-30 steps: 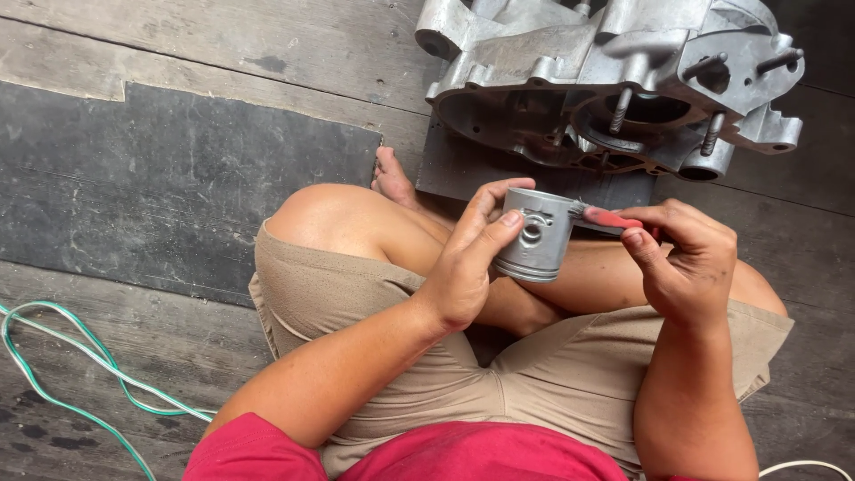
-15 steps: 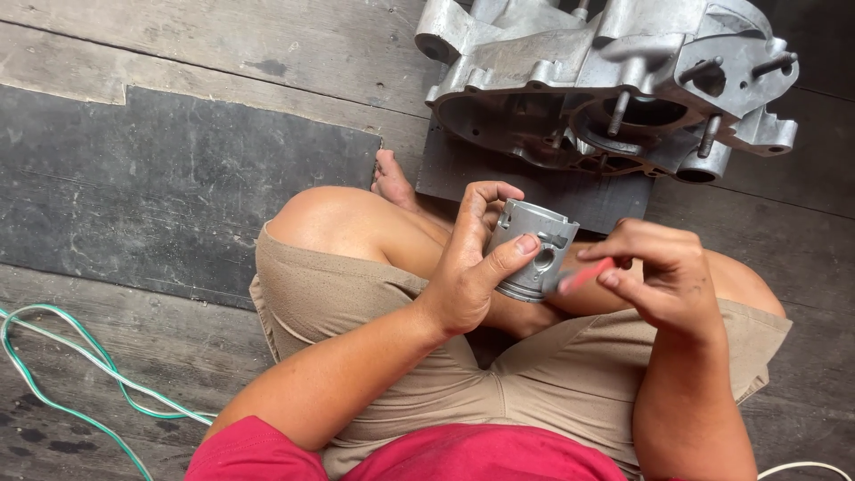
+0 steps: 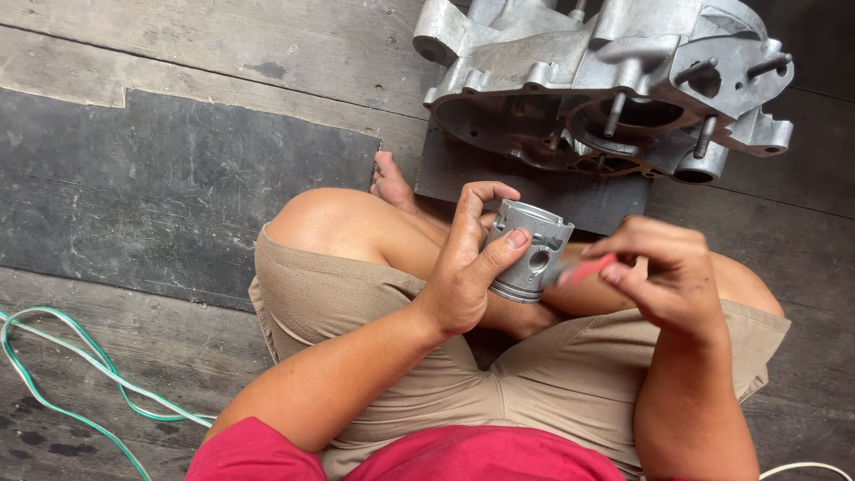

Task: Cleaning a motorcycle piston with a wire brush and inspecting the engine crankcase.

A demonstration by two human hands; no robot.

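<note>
My left hand grips a grey metal piston over my crossed legs, thumb across its side near the pin hole. My right hand pinches a small red-handled tool whose tip points at the piston's pin hole. The tool's tip is blurred. I sit cross-legged in tan shorts and a red shirt.
A large grey aluminium engine crankcase with studs lies on a dark board just beyond my knees. A dark rubber mat covers the wooden floor at left. A green and white cable runs along the lower left.
My left hand has tilted the piston so its pin hole faces my right hand. My right hand has dropped lower and brought the red tool to the hole.
</note>
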